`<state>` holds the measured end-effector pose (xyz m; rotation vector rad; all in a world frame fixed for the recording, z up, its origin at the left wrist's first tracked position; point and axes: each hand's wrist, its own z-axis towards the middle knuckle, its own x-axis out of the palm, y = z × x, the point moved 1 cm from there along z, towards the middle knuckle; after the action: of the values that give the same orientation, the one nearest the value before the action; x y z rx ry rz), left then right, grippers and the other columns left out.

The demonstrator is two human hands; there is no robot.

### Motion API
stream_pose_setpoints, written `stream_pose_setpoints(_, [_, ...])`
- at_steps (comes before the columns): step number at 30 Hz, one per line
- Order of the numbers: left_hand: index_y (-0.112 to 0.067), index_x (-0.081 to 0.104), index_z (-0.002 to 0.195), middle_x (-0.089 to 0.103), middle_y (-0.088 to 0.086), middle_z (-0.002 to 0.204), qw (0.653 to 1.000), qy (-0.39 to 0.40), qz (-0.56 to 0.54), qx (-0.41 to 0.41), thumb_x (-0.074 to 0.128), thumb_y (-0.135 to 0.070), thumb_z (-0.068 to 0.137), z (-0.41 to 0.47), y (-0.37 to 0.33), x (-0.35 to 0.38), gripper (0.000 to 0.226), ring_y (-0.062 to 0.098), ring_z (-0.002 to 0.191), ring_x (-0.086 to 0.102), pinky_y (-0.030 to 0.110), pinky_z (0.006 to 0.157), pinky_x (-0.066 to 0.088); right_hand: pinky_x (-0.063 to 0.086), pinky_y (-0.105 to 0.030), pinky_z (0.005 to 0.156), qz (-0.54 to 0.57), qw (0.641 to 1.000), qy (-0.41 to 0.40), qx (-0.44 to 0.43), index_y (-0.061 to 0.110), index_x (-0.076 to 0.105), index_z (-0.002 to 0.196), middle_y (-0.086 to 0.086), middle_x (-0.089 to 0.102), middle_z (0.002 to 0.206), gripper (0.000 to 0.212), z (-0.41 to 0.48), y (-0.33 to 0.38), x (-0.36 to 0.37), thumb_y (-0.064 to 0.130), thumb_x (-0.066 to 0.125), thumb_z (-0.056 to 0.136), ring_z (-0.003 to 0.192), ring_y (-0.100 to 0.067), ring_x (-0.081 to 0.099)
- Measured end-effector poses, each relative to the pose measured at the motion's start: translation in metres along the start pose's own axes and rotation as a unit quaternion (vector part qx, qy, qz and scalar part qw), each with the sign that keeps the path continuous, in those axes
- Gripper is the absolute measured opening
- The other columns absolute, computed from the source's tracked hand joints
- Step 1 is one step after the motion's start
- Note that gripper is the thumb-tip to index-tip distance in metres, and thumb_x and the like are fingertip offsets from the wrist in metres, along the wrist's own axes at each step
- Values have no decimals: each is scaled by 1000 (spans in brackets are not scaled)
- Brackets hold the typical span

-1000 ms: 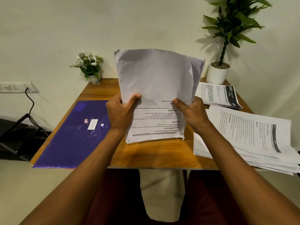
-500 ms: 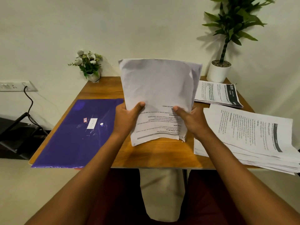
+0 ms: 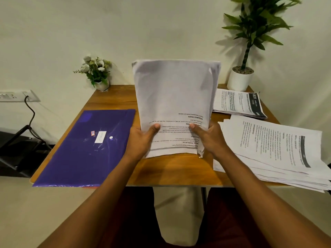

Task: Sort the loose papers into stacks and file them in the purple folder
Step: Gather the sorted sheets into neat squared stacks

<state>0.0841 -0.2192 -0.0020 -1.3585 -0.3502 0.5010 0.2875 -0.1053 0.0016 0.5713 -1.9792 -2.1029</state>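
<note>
A sheaf of printed papers (image 3: pixel 174 97) stands upright on its lower edge on the wooden table (image 3: pixel 172 170), text upside down. My left hand (image 3: pixel 141 140) grips its lower left side, thumb on the front. Its lower right side is held by my right hand (image 3: pixel 209 138) in the same way. The purple folder (image 3: pixel 86 149) lies flat and closed on the table's left half, just left of my left hand. A loose fanned pile of papers (image 3: pixel 279 154) covers the right front of the table. A smaller neat stack (image 3: pixel 238 104) lies behind it.
A small pot of white flowers (image 3: pixel 97 74) stands at the table's back left corner. A tall green plant in a white pot (image 3: pixel 240 80) stands at the back right. A wall socket with a black cable (image 3: pixel 26 104) is at the left. The fanned pile overhangs the table's front right edge.
The sheaf has come down from a raised, tilted hold until its lower edge meets the table. Both hands moved down with it and keep their grip.
</note>
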Motion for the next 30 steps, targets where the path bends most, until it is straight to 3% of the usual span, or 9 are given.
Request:
stream_pose_setpoints(4, [-5, 72, 95, 77, 4, 85, 984, -14, 178, 21, 74, -47, 87, 25, -29, -18, 43, 21, 75, 75, 40, 63, 61, 54, -34, 102, 79, 988, -61, -119, 25, 38, 148, 3, 56, 143, 71, 20, 21, -10, 17, 78, 89, 130, -11, 57])
stream_pose_setpoints(7, [-15, 66, 82, 71, -1, 77, 952, 36, 304, -6, 74, -39, 90, 44, -54, -28, 27, 14, 66, 69, 33, 58, 53, 28, -39, 123, -10, 962, -170, -213, 20, 17, 160, 1, 25, 165, 100, 35, 45, -24, 31, 81, 84, 151, -14, 27])
stream_pose_setpoints(9, [-14, 67, 86, 71, 4, 81, 919, 82, 387, 14, 74, -34, 91, 54, -71, -29, 22, 15, 69, 67, 34, 60, 54, 25, -39, 124, -98, 941, -190, -262, 18, 18, 160, 6, 25, 163, 105, 43, 62, -34, 42, 83, 81, 151, -12, 25])
stream_pose_setpoints(12, [-10, 74, 104, 72, 7, 87, 865, 149, 473, 70, 75, -35, 90, 63, -88, -26, 29, 20, 74, 65, 36, 62, 51, 43, -27, 108, -184, 957, -61, -214, 24, 37, 153, 8, 51, 149, 88, 51, 81, -43, 38, 84, 80, 135, -11, 49])
stream_pose_setpoints(16, [-12, 77, 107, 74, 5, 90, 807, 191, 546, 121, 77, -40, 87, 66, -95, -22, 34, 20, 77, 65, 43, 69, 55, 56, -25, 78, -151, 979, 96, -99, 28, 73, 103, 14, 75, 94, 27, 54, 64, -52, 27, 86, 79, 90, -10, 71])
stream_pose_setpoints(21, [-21, 77, 96, 74, -5, 83, 850, 177, 481, 121, 81, -35, 83, 65, -86, -41, 20, 5, 71, 67, 36, 64, 57, 54, -24, 89, -75, 988, 49, -126, 24, 74, 112, 10, 76, 105, 33, 44, 34, -59, 5, 78, 86, 97, -7, 71])
stream_pose_setpoints(24, [-18, 72, 91, 75, -6, 76, 938, 136, 317, 21, 83, -25, 81, 63, -71, -63, 17, 0, 73, 71, 12, 58, 52, 54, -22, 85, -16, 995, 0, -94, 17, 71, 118, 11, 75, 103, 34, 40, 20, -68, 8, 78, 86, 93, -3, 70])
stream_pose_setpoints(27, [-11, 71, 110, 78, 5, 103, 986, 115, 65, -102, 84, -34, 73, 52, -43, -70, 46, 23, 98, 75, 31, 78, 62, 52, -22, 81, 21, 997, -42, -58, 14, 68, 117, 12, 73, 100, 33, 36, 13, -67, 10, 78, 86, 86, 2, 69])
stream_pose_setpoints(30, [-10, 68, 116, 76, 13, 112, 983, 118, -11, -144, 85, -54, 68, 36, -18, -58, 67, 32, 103, 73, 48, 88, 61, 51, -36, 102, 8, 995, -79, -56, 19, 60, 134, 5, 67, 129, 69, 33, 8, -59, 42, 88, 76, 116, -12, 64])
